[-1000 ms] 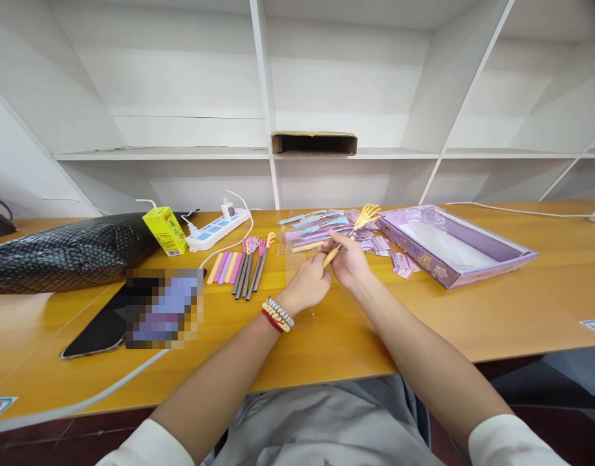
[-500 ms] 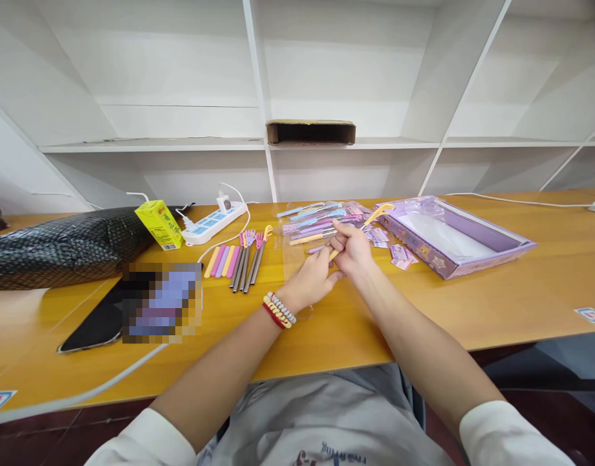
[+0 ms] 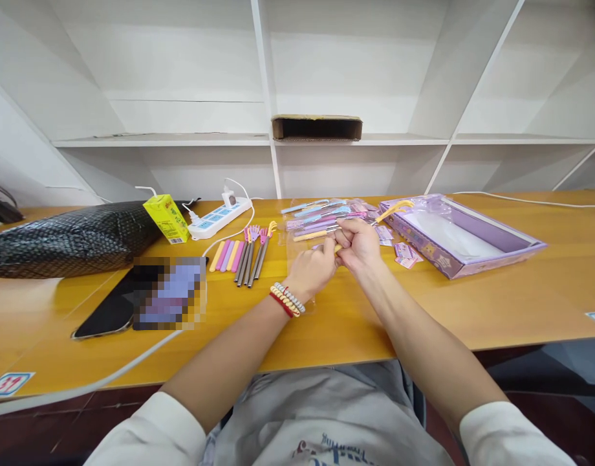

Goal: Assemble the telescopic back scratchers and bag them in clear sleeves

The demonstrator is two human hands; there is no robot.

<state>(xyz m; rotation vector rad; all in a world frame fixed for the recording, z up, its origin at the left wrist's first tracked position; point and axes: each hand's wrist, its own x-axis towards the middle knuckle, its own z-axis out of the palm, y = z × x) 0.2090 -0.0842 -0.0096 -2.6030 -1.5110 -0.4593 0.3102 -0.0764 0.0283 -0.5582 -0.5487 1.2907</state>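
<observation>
Both hands meet over the table on a yellow back scratcher [image 3: 394, 208], its claw-shaped head pointing up and to the right. My left hand [image 3: 311, 273] is closed around the lower, handle end. Fingers of my right hand [image 3: 359, 243] wrap the shaft below the head, hiding most of it. Behind them lie several finished-looking back scratchers [image 3: 321, 215] in blue, pink, purple and yellow, on clear plastic. To the left, loose coloured handles [image 3: 227, 255] sit in a row beside metal rods [image 3: 251, 264] topped with small claw heads.
An open purple box [image 3: 496, 260] stands at the right, small printed cards [image 3: 407, 254] next to it. On the left are a power strip [image 3: 220, 219], a yellow drink carton [image 3: 166, 220], a black wrapped bundle [image 3: 69, 239] and a phone [image 3: 108, 304]. White shelving rises behind.
The back scratcher's head has shifted a little to the right, with both hands still gripping it. The view has turned slightly, so the table things appear moved.
</observation>
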